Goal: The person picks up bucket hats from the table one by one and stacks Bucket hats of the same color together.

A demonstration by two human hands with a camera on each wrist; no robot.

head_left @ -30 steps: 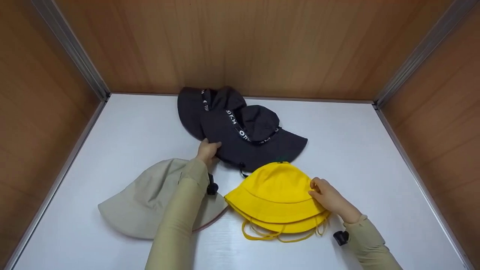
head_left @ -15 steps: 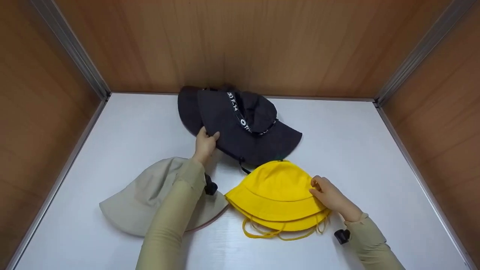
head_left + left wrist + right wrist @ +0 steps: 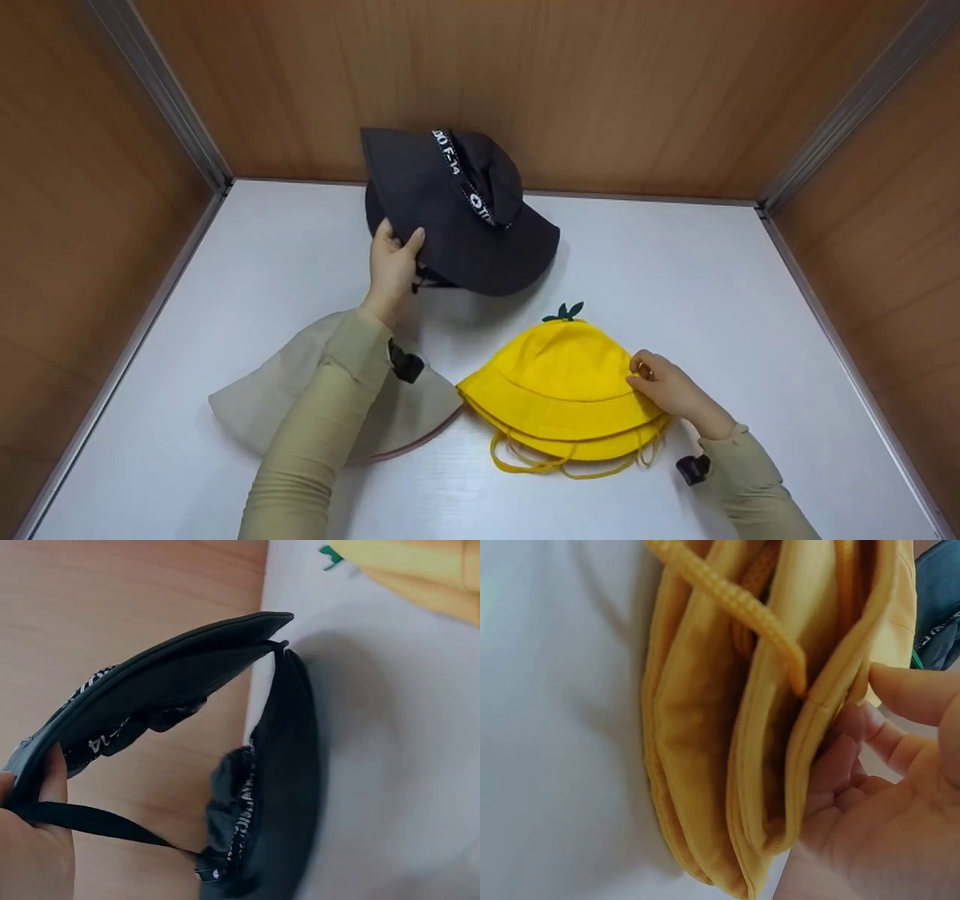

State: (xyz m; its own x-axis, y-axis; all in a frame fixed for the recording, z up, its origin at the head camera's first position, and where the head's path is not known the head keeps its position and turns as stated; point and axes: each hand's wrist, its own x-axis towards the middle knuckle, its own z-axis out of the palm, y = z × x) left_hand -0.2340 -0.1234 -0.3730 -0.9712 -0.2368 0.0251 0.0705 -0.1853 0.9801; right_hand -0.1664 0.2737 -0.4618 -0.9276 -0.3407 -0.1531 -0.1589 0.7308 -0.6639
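Note:
My left hand (image 3: 392, 270) pinches the brim of a black bucket hat (image 3: 465, 247), raised and tilted near the back wall. White lettering runs along the band of that hat. In the left wrist view, a second black hat (image 3: 289, 787) shows beyond the gripped brim, with a dark strap (image 3: 112, 823) running between; whether it touches the table is unclear. My right hand (image 3: 675, 390) pinches the right side of a yellow bucket hat (image 3: 562, 367) with a green leaf tip. Layered yellow brims and cords (image 3: 739, 604) show in the right wrist view.
A beige bucket hat (image 3: 277, 390) with a reddish brim edge lies on the left, partly covered by my left arm. The white table (image 3: 450, 502) is enclosed by wooden panels (image 3: 480, 75) at the back and both sides.
My left hand has lifted the black hat's brim and moved up and to the left, away from the yellow hat, whose leaf tip now shows fully. My right hand has stayed almost still.

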